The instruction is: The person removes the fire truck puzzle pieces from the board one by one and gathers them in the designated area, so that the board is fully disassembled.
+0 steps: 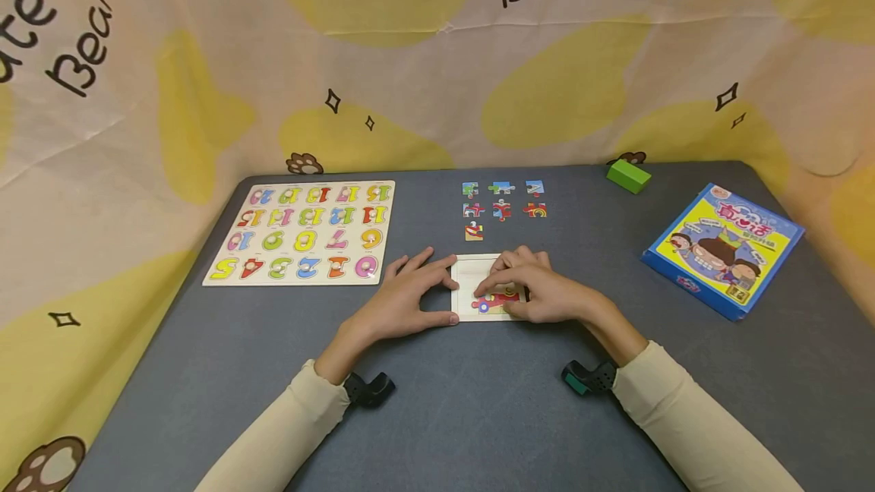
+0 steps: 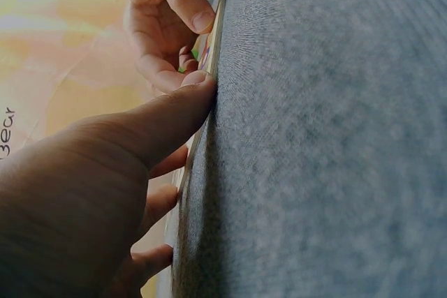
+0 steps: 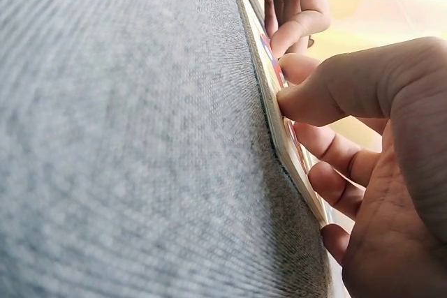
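A small white-framed puzzle tray (image 1: 468,272) lies flat on the table, with joined pieces of a red car picture (image 1: 489,304) in its lower right part. My left hand (image 1: 403,298) steadies the tray's left edge, thumb near the front corner and fingers spread along the side. Over the right part of the tray, my right hand (image 1: 547,291) presses down with loosely bent fingers. Its index fingertip touches the picture, and its thumb (image 3: 307,102) rests at the near edge. The right fingers hide part of the picture. No loose piece shows between them.
Several loose jigsaw pieces (image 1: 501,209) lie in rows beyond the tray. A number board (image 1: 321,249) is at the left. On the right are a blue and yellow box (image 1: 724,249) and a green block (image 1: 628,176). A patterned cloth (image 1: 437,82) hangs behind the table.
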